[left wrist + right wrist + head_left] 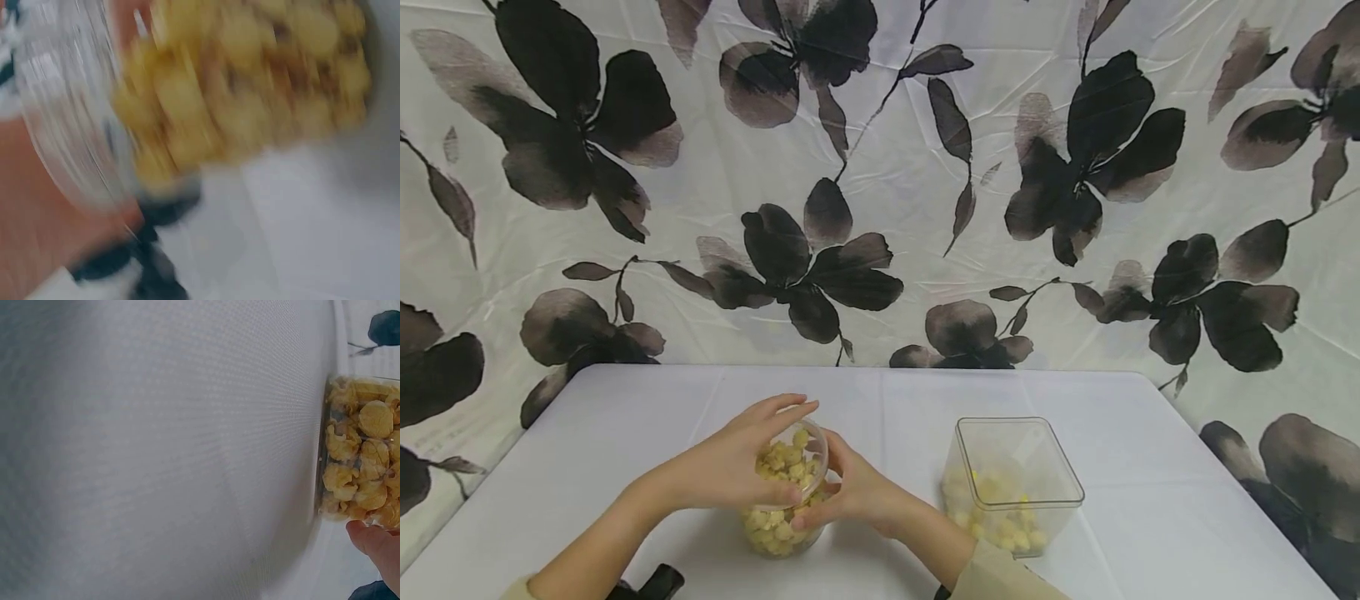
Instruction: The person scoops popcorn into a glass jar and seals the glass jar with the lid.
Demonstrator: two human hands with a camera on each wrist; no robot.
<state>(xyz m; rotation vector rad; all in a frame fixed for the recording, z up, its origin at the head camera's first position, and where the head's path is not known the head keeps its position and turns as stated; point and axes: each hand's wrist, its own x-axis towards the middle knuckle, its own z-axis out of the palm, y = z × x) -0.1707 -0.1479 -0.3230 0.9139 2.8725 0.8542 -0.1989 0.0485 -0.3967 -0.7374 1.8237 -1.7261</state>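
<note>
A clear round jar (775,537) of popcorn stands on the white table, in front of both hands. Spread across its top, my left hand (733,458) grips the clear round lid (822,457), with the thumb on the near side of the rim and the fingers over the far side. My right hand (861,487) holds the jar from the right, thumb in front and fingers behind. Blurred in the left wrist view, popcorn (244,81) shows beside the clear ribbed rim. From the right wrist, the jar (365,456) shows at the right edge with a thumb (375,540) against it.
To the right stands a square clear container (1026,505) with pale yellow pieces inside. The white table (1150,517) ends at a floral cloth backdrop (925,183). A black object (658,583) shows at the near edge, below the left forearm.
</note>
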